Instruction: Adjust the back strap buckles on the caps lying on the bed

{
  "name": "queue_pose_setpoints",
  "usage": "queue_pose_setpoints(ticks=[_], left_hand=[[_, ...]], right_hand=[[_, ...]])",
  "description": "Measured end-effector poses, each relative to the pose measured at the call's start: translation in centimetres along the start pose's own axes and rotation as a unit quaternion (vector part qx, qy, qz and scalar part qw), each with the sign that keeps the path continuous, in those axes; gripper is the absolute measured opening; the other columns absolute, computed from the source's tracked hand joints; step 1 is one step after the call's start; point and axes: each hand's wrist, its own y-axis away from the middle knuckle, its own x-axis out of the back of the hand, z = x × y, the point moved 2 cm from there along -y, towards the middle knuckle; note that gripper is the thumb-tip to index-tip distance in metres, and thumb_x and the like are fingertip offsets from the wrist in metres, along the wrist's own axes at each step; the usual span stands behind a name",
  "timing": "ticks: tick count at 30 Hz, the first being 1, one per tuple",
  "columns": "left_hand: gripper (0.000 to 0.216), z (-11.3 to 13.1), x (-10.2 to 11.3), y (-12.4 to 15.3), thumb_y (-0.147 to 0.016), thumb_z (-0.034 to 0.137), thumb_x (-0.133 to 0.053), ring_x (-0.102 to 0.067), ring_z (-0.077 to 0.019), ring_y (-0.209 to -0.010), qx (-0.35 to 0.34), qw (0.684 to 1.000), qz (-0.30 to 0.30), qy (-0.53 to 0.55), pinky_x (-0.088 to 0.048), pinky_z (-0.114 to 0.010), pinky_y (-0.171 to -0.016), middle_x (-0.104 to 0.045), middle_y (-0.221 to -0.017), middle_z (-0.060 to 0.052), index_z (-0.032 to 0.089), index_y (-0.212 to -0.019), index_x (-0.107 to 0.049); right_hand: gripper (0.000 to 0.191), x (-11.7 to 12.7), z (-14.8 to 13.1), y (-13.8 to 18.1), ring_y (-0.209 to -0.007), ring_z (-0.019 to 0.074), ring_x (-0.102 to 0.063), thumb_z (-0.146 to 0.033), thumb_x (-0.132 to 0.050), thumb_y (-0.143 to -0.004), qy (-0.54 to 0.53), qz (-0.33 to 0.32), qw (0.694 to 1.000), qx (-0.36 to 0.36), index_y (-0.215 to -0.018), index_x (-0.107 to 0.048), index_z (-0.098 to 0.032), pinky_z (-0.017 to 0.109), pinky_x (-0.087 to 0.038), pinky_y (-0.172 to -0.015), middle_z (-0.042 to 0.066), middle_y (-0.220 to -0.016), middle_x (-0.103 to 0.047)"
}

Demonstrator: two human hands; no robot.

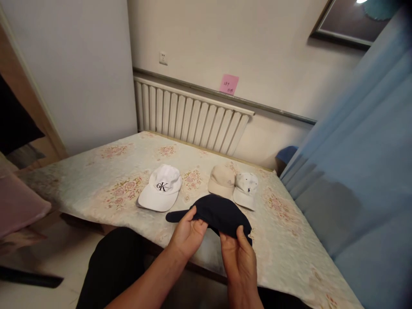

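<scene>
Both hands hold a dark navy baseball cap [222, 212] above the near edge of the table, its brim pointing left. My left hand [189, 234] grips the lower edge near the brim, thumb on the outside and fingers underneath. At the back end of the cap, my right hand [240, 255] pinches the rim, thumb outside and fingers tucked inside. Beyond lie a white cap with black letters [162, 186] to the left, a beige cap [222, 179], and, touching its right side, an off-white cap with a small dark emblem [247, 189].
A floral-patterned cloth [122, 189] covers the table. Behind stand a white radiator [193, 118] and a wall with a pink note [229, 84]. A blue curtain [360, 171] hangs along the right side. Pink fabric [21, 201] is at the left.
</scene>
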Motion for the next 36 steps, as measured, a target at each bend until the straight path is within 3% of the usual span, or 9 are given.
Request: queue_pose_setpoints(ticks=[4, 11, 19, 24, 30, 36], left_hand=[[0.034, -0.5, -0.4, 0.7, -0.09, 0.015, -0.041, -0.065, -0.0197, -0.098, 0.006, 1.0, -0.015, -0.014, -0.048, -0.035, -0.095, -0.07, -0.1, -0.012, 0.008, -0.122, -0.049], [0.03, -2.5, -0.2, 1.6, -0.089, 0.021, -0.045, -0.059, -0.022, -0.108, 0.073, 0.995, -0.06, -0.041, -0.041, -0.036, -0.102, -0.07, -0.099, -0.013, 0.005, -0.111, -0.057], [0.035, -0.6, -0.1, 1.4, -0.088, 0.021, -0.045, -0.051, -0.026, -0.118, 0.028, 0.997, -0.074, 0.016, -0.038, -0.044, -0.103, -0.063, -0.116, -0.014, 0.009, -0.12, -0.053], [0.035, 1.0, -0.3, 1.7, -0.087, 0.024, -0.048, -0.049, -0.0296, -0.119, -0.024, 0.996, -0.085, 0.024, -0.037, -0.049, -0.101, -0.06, -0.121, -0.014, 0.013, -0.119, -0.056], [0.034, 2.2, 0.1, 1.5, -0.085, 0.027, -0.051, -0.058, -0.0285, -0.108, -0.042, 0.998, -0.04, -0.014, -0.044, -0.047, -0.096, -0.066, -0.111, -0.012, 0.014, -0.115, -0.058], [0.03, 1.1, 0.5, 1.3, -0.084, 0.014, -0.048, -0.064, -0.0252, -0.098, 0.022, 0.998, 0.022, -0.055, -0.046, -0.039, -0.094, -0.07, -0.098, -0.015, 0.002, -0.108, -0.059]], right_hand=[[0.05, -0.2, 0.8, 0.4, -0.115, 0.0189, -0.053, -0.026, -0.059, -0.082, -0.015, -0.005, 0.999, 0.029, -0.129, -0.043, -0.029, 0.048, -0.035, -0.104, 0.004, -0.126, -0.058], [0.052, -0.3, 2.6, 1.0, -0.112, 0.0182, -0.055, -0.027, -0.06, -0.08, 0.02, 0.03, 0.999, 0.003, -0.13, -0.043, -0.024, 0.045, -0.032, -0.106, 0.006, -0.127, -0.057], [0.045, 0.5, 0.8, -0.2, -0.117, 0.0195, -0.051, -0.03, -0.054, -0.085, -0.03, -0.012, 0.999, -0.014, -0.128, -0.046, -0.026, 0.049, -0.034, -0.104, 0.005, -0.124, -0.06], [0.041, 0.9, -0.1, -0.5, -0.119, 0.0187, -0.051, -0.025, -0.054, -0.084, -0.048, -0.004, 0.999, -0.004, -0.125, -0.049, -0.027, 0.045, -0.034, -0.106, 0.003, -0.126, -0.058], [0.04, 1.3, -0.8, -1.0, -0.121, 0.0186, -0.048, -0.025, -0.054, -0.084, -0.051, -0.007, 0.999, 0.001, -0.124, -0.05, -0.027, 0.046, -0.035, -0.105, 0.002, -0.128, -0.056], [0.031, 2.3, -0.9, -1.4, -0.114, 0.0161, -0.054, -0.023, -0.056, -0.083, -0.086, 0.058, 0.994, -0.024, -0.114, -0.059, -0.026, 0.041, -0.036, -0.105, 0.001, -0.115, -0.065]])
